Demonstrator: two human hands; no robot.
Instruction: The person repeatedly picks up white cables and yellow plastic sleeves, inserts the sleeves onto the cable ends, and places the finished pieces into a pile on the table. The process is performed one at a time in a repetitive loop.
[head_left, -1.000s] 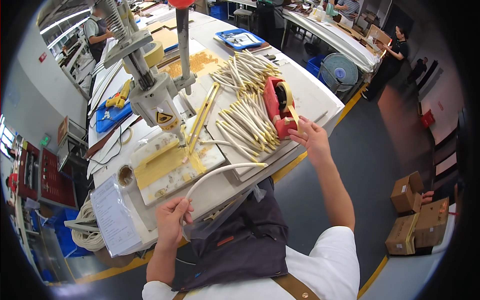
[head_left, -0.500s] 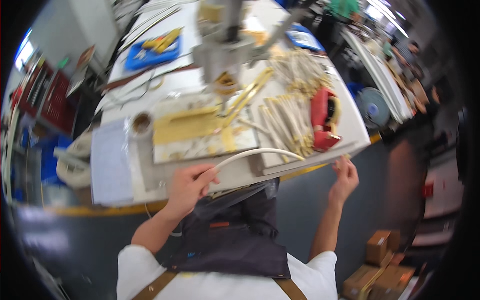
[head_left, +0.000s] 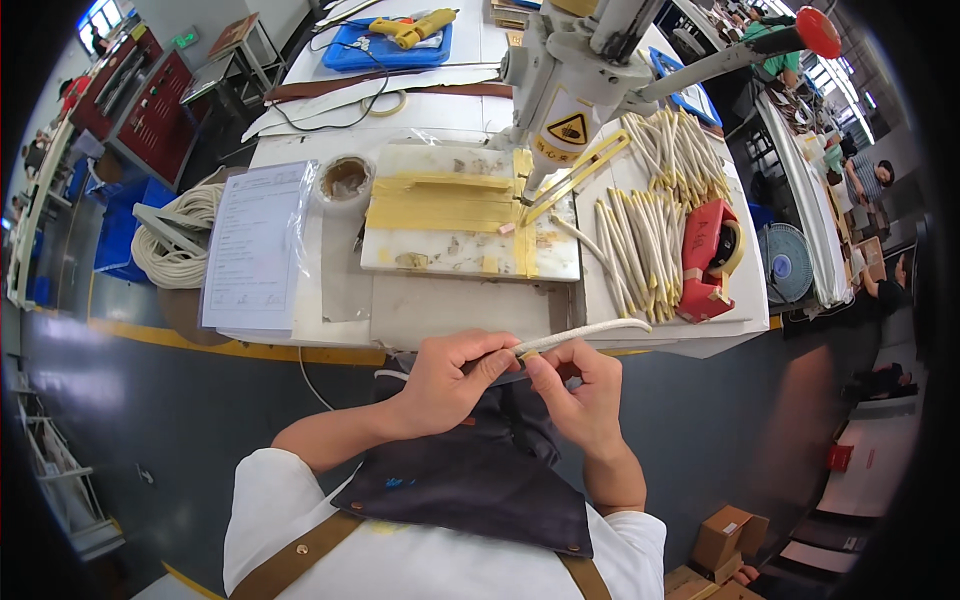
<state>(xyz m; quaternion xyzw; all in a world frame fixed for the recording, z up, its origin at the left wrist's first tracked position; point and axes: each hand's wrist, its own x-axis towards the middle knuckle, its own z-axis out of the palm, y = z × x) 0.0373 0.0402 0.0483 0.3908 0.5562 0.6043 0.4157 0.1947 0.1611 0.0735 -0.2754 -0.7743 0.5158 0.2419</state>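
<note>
A white cord (head_left: 600,328) crosses in front of me at the table's near edge, its free end pointing right. My left hand (head_left: 440,385) is closed around it, thumb and fingers pinching it. My right hand (head_left: 588,395) is right beside the left, below the cord. Its thumb and forefinger pinch a small yellow piece of tape (head_left: 528,355) against the cord. Just beyond is a white board (head_left: 400,258) with yellow tape strips, under a lever press (head_left: 560,85). To its right lie several short cords (head_left: 640,250) with yellow ends.
A red tape dispenser (head_left: 705,260) stands right of the short cords. Left are a tape roll (head_left: 345,180), a printed sheet (head_left: 255,240) and a coil of cord (head_left: 175,240). Farther back, a yellow glue gun (head_left: 415,28) lies in a blue tray (head_left: 385,58). People work at the far right.
My right hand has moved left from the cord's free end and now meets my left hand. The left hand has shifted right along with the cord. My view has turned somewhat.
</note>
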